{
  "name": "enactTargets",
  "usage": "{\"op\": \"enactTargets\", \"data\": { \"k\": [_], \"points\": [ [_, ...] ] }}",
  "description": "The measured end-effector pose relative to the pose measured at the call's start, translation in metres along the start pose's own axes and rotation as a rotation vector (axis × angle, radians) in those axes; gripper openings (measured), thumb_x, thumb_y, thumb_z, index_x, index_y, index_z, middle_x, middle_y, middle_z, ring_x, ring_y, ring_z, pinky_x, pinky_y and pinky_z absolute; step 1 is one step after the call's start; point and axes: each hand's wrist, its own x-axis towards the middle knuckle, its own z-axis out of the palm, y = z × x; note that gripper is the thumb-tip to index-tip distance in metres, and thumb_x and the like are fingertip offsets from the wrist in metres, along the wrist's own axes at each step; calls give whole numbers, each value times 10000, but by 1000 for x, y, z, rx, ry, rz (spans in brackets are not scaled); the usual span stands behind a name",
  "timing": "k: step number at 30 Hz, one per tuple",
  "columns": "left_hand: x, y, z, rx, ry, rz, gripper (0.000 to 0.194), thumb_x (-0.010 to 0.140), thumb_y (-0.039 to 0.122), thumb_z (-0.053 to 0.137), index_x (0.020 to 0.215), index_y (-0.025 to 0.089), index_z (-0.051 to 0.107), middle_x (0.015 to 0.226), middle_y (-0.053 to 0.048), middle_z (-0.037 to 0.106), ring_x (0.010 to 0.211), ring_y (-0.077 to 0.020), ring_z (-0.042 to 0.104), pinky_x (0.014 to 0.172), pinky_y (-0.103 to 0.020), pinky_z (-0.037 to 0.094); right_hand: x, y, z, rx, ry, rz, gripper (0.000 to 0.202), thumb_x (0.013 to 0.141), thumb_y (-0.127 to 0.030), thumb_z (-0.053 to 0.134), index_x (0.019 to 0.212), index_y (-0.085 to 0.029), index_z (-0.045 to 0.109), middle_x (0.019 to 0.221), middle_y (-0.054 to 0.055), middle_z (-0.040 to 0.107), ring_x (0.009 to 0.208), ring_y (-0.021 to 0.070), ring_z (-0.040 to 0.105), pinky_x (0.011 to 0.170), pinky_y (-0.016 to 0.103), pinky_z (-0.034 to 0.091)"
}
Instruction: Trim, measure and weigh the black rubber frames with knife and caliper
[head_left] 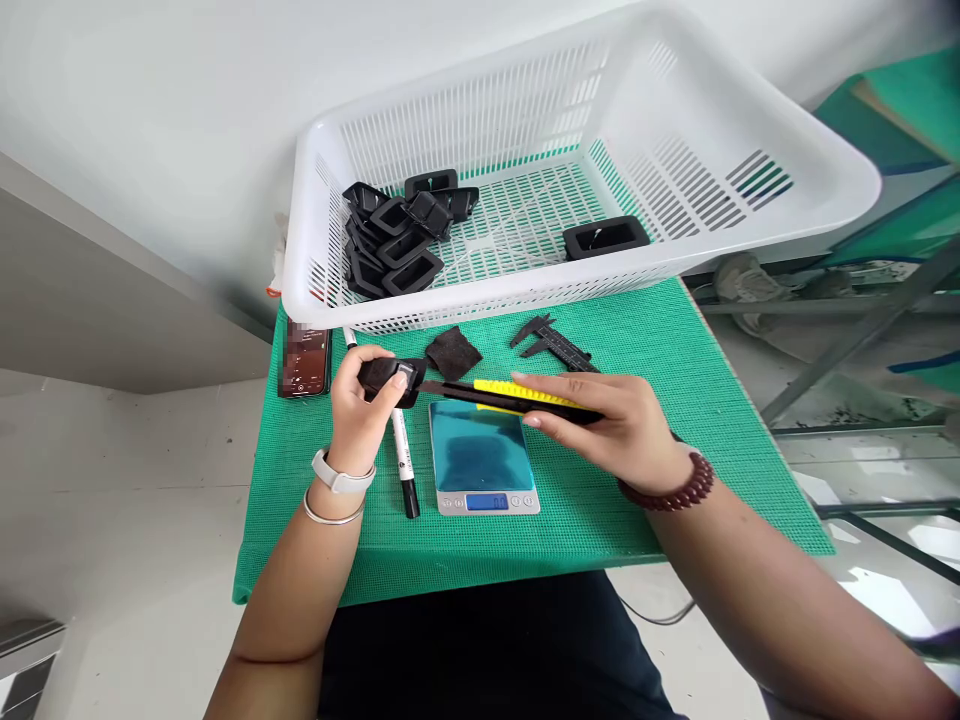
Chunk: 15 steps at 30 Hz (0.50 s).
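My left hand point(361, 408) grips a small black rubber frame part point(390, 377) above the green mat. My right hand point(611, 420) holds a yellow and black utility knife point(517, 396), its blade tip touching the part's right side. Just below the knife sits a small digital scale point(484, 457) with a shiny blue-green pan. A black marker pen point(403, 462) lies beside my left wrist. A scrap of black rubber point(453, 352) rests on the mat behind the knife.
A big white plastic basket point(750, 130) stands tilted at the back, with several black frame parts point(397, 240) piled at its left and one point(606, 237) alone at the right. A black caliper point(553, 340) and a phone point(304, 358) lie on the green mat point(675, 360).
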Motion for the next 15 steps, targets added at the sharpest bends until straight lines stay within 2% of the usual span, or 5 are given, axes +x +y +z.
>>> {"op": "enactTargets", "data": {
  "k": [2,6,12,15],
  "points": [
    [0,0,0,-15,7,2,290,769,453,739,932,236,635,890,-16,603,808,-166,575,723,-297,475,0,0,0,-1,-10,-2,360,871,-270,711,1230,-269,688,1044,37,777,813,184,763,673,260,636],
    [0,0,0,-22,-6,-10,286,768,453,738,923,235,637,882,-17,607,803,-168,578,714,-296,475,0,1,0,-46,83,38,392,854,-236,728,1243,-260,679,1032,45,779,780,175,758,661,257,629],
    [1,0,-1,-42,12,-21,295,763,455,738,926,228,643,878,-18,600,798,-162,572,709,-287,477,1,-1,0,20,-8,-34,346,867,-244,715,1212,-227,691,1012,51,783,813,174,760,676,240,624],
    [1,0,-1,-66,1,-34,288,763,440,741,925,223,642,876,-14,595,797,-157,567,707,-278,474,1,0,1,-47,58,24,348,866,-245,718,1212,-220,692,1029,62,779,803,177,760,678,247,625]
  ]
}}
